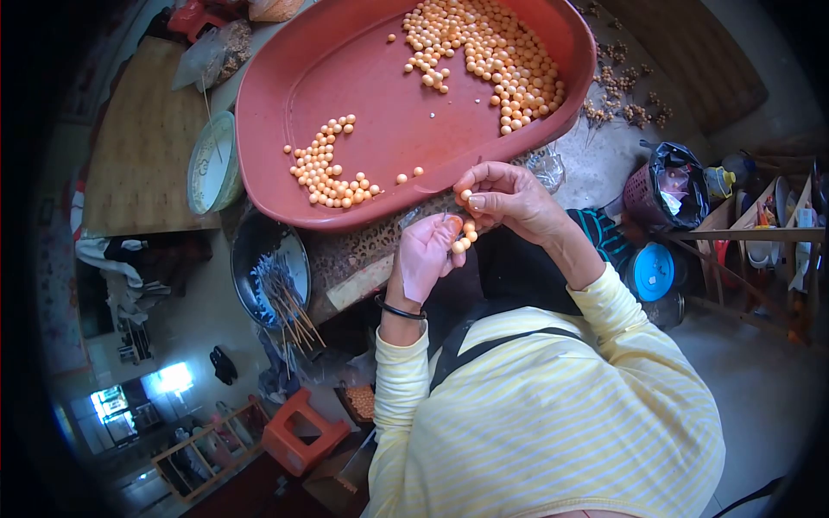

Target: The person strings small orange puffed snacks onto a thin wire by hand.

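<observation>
The cluster (467, 237) of orange beads is just right of the middle of the frame, by your left hand (423, 252), whose fingers are bent in and closed on it; you have several beads there, hanging at the fingertips. Just above, your right hand (511, 200) pinches a single bead (466, 195) between thumb and forefinger, with hardly any gap beyond the bead's own width. Whether a wire or stem joins the beads is too small to tell. Above your hands, the red basin (371, 104) fills the upper middle of the frame, its near rim close to your right fingertips. Inside it, a large heap (522, 78) of loose beads lies to the upper right and a smaller group (324, 168) to the lower left. A bowl (207, 173) stands against the basin's left side, and below that a dark pan (244, 268) has a bundle of sticks (289, 302) leaning out of it. At the upper right of the frame, bead sprigs (623, 82) lie on the table beyond the basin. Down the right side you have a bin (641, 197) lined with a black bag, and below it a blue lid (654, 272). A red stool (298, 432) stands at the lower left.
</observation>
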`<action>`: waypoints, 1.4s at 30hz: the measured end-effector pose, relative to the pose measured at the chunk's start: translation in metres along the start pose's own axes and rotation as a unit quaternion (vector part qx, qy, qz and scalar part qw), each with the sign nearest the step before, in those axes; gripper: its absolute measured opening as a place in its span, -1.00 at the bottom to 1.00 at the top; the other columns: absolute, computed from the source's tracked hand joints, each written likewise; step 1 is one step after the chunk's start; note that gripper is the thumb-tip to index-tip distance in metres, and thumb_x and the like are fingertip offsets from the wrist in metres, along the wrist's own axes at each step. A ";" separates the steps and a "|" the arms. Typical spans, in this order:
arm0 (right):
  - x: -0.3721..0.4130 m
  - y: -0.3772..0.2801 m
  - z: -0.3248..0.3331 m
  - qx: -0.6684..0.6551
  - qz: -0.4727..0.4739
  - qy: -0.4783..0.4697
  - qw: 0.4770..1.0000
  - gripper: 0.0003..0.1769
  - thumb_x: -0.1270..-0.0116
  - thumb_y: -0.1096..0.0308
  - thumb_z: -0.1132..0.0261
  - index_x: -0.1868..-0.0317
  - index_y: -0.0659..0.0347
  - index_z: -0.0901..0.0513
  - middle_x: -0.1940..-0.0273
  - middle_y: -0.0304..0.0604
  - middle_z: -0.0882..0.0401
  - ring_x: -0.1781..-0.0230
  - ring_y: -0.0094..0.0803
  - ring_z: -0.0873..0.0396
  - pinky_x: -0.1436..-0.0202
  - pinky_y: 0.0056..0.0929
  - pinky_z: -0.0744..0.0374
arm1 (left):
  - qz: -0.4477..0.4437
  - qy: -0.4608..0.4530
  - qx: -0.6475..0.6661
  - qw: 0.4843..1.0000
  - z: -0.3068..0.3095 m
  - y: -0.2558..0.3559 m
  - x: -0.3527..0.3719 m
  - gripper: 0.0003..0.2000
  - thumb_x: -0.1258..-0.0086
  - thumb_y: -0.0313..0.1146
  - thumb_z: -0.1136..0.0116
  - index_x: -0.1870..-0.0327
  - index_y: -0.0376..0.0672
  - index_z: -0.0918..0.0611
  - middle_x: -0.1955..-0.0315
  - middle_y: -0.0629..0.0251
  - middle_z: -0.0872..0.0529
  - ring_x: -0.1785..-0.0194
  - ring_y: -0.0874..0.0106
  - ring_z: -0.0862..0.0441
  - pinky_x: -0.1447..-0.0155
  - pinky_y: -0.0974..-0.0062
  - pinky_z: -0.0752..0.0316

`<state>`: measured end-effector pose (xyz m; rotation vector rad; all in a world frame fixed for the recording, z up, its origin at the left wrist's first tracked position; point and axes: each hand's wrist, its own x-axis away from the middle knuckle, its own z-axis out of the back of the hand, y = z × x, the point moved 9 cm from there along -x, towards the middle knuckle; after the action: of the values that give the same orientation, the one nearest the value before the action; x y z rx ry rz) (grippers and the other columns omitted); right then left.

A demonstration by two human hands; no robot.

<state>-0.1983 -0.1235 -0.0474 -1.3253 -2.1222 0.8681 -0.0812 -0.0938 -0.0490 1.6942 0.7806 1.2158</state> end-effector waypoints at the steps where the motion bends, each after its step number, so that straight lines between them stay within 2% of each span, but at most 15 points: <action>1: 0.000 0.000 0.000 0.007 -0.004 0.006 1.000 -0.78 -0.29 0.50 -0.29 0.05 0.28 -0.60 0.35 -0.19 -0.61 0.50 -0.61 -0.50 0.38 -0.73 -0.56 | 0.001 0.002 0.001 1.000 0.000 0.000 0.000 -0.78 -0.48 -0.29 0.02 0.23 -0.25 -0.59 0.54 0.37 -0.58 0.60 0.68 -0.42 0.58 0.82 -0.15; 12: 0.006 -0.006 -0.003 0.124 -0.010 0.043 0.991 -0.79 -0.32 0.43 -0.28 0.05 0.26 -0.68 0.51 -0.33 -0.55 0.53 -0.68 -0.46 0.42 -0.77 -0.55 | 0.017 -0.003 -0.037 0.999 -0.007 0.006 0.000 -0.78 -0.48 -0.31 0.02 0.27 -0.26 -0.61 0.53 0.37 -0.59 0.61 0.68 -0.40 0.58 0.82 -0.15; 18: 0.003 -0.005 -0.003 0.122 -0.033 0.026 0.992 -0.79 -0.33 0.44 -0.27 0.05 0.25 -0.69 0.46 -0.31 -0.59 0.53 -0.69 -0.47 0.41 -0.79 -0.56 | 0.024 -0.017 -0.039 0.999 -0.009 0.007 0.000 -0.78 -0.47 -0.32 0.03 0.29 -0.26 -0.61 0.53 0.36 -0.59 0.62 0.68 -0.39 0.58 0.81 -0.14; 22: 0.001 0.001 -0.002 0.083 -0.057 0.000 0.995 -0.78 -0.34 0.45 -0.25 0.03 0.28 -0.67 0.35 -0.24 -0.65 0.46 -0.64 -0.55 0.39 -0.78 -0.55 | 0.039 -0.024 -0.039 0.998 -0.009 0.008 -0.001 -0.78 -0.47 -0.32 0.03 0.29 -0.27 -0.61 0.55 0.36 -0.59 0.63 0.68 -0.38 0.59 0.81 -0.13; 28: -0.001 0.001 -0.003 0.074 -0.064 -0.011 0.995 -0.78 -0.35 0.46 -0.23 0.03 0.29 -0.65 0.31 -0.21 -0.65 0.45 -0.62 -0.56 0.39 -0.77 -0.56 | 0.034 -0.033 -0.041 0.998 -0.009 0.008 -0.002 -0.77 -0.47 -0.31 0.02 0.30 -0.26 -0.61 0.57 0.37 -0.58 0.64 0.68 -0.38 0.59 0.80 -0.12; 32: -0.002 0.002 -0.004 0.050 -0.055 -0.008 0.997 -0.83 -0.38 0.48 -0.19 0.07 0.29 -0.61 0.31 -0.18 -0.64 0.50 -0.63 -0.53 0.46 -0.81 -0.50 | 0.032 -0.029 -0.038 0.998 -0.009 0.006 -0.001 -0.77 -0.47 -0.30 0.02 0.30 -0.25 -0.61 0.59 0.38 -0.56 0.64 0.68 -0.38 0.59 0.80 -0.11; 38: -0.007 0.007 -0.002 0.010 -0.071 -0.040 0.997 -0.82 -0.37 0.46 -0.19 0.06 0.33 -0.59 0.28 -0.13 -0.63 0.45 -0.58 -0.57 0.41 -0.78 -0.52 | 0.034 -0.032 -0.037 0.998 -0.008 0.006 -0.001 -0.77 -0.48 -0.30 0.02 0.31 -0.25 -0.60 0.59 0.39 -0.56 0.65 0.68 -0.38 0.59 0.80 -0.12; 42: -0.008 0.009 -0.003 -0.022 -0.078 -0.038 0.996 -0.84 -0.39 0.45 -0.17 0.10 0.33 -0.60 0.32 -0.12 -0.63 0.56 -0.62 -0.45 0.50 -0.76 -0.44 | 0.034 -0.028 -0.030 0.999 -0.007 0.006 -0.001 -0.77 -0.48 -0.30 0.02 0.30 -0.26 -0.61 0.57 0.39 -0.57 0.65 0.68 -0.38 0.58 0.80 -0.13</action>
<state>-0.1873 -0.1271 -0.0528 -1.1458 -2.2815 0.8230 -0.0886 -0.0952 -0.0426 1.7102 0.6508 1.2214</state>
